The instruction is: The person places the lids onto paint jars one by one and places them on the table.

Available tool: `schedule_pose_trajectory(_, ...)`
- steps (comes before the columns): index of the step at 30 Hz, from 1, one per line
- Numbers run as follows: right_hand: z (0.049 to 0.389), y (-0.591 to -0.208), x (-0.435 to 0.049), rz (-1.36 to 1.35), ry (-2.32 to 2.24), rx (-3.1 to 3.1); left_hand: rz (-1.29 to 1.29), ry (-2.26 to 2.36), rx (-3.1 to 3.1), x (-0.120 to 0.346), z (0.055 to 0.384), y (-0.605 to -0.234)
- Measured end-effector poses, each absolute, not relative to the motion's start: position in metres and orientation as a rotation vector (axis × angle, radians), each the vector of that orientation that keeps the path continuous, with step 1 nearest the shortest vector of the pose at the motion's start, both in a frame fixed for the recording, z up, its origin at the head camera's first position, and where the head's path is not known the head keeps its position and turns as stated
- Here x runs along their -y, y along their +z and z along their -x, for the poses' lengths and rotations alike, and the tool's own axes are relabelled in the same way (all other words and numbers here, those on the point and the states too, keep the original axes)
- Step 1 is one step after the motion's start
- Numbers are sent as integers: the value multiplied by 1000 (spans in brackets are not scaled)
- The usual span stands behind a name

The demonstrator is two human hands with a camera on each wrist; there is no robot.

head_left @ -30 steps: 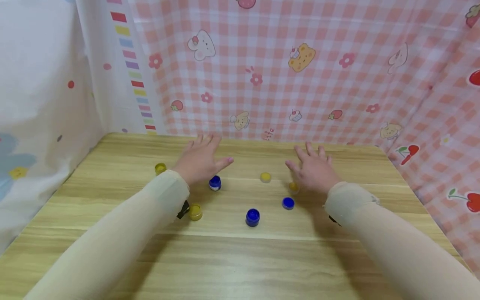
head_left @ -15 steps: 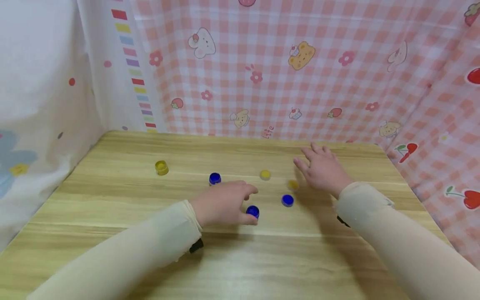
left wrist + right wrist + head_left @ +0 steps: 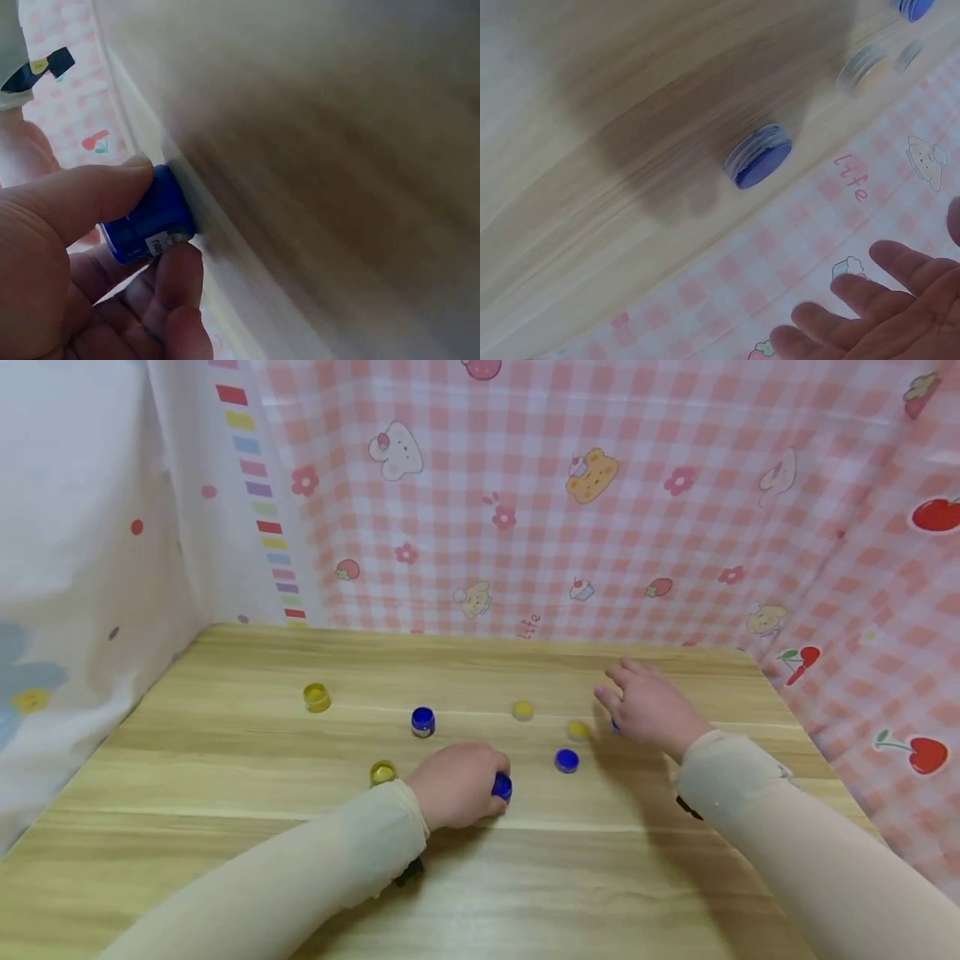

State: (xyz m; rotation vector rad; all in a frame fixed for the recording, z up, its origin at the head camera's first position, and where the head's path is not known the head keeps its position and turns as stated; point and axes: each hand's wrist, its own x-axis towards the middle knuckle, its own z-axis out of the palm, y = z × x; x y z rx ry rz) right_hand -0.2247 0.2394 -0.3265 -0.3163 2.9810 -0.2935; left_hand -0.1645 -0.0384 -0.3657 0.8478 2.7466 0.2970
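Observation:
Between the thumb and fingers of my left hand [image 3: 456, 785], a small blue paint jar [image 3: 502, 787] is gripped at the table. The left wrist view shows the thumb on one side of the jar [image 3: 152, 216] and fingers on the other, a white label between. My right hand [image 3: 649, 708] hovers with fingers spread, holding nothing. Below it a blue lid [image 3: 615, 725] is mostly covered in the head view; the right wrist view shows this lid [image 3: 759, 156] with a clear rim. Another blue lid [image 3: 567, 761] lies between the hands.
Two yellow lids [image 3: 522, 710] lie left of my right hand. A second blue jar [image 3: 423, 722] stands behind my left hand. Open yellow jars stand at the far left [image 3: 317, 697] and beside the left wrist [image 3: 382, 772]. A checked cloth [image 3: 465, 518] hangs behind the table.
My left hand has come from the back of the table toward the front and right and now grips the blue jar. My right hand has shifted slightly right, uncovering a yellow lid.

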Motion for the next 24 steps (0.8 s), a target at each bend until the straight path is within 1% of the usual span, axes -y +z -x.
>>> schedule_pose_trajectory(6, 224, -330, -243, 305, -262, -2950, -828, 313, -2758, 41, 167, -369)
schedule_pose_trajectory(10, 226, -335, -250, 341, -160, -2907, -837, 307, -2757, 41, 167, -368)
schedule_pose_trajectory(16, 234, -350, -260, 349, -71, -2847, -857, 289, -2751, 38, 166, -365)
schedule_pose_trajectory(24, 238, -361, -262, 446, -82, -2903, -860, 279, -2748, 36, 167, -364)
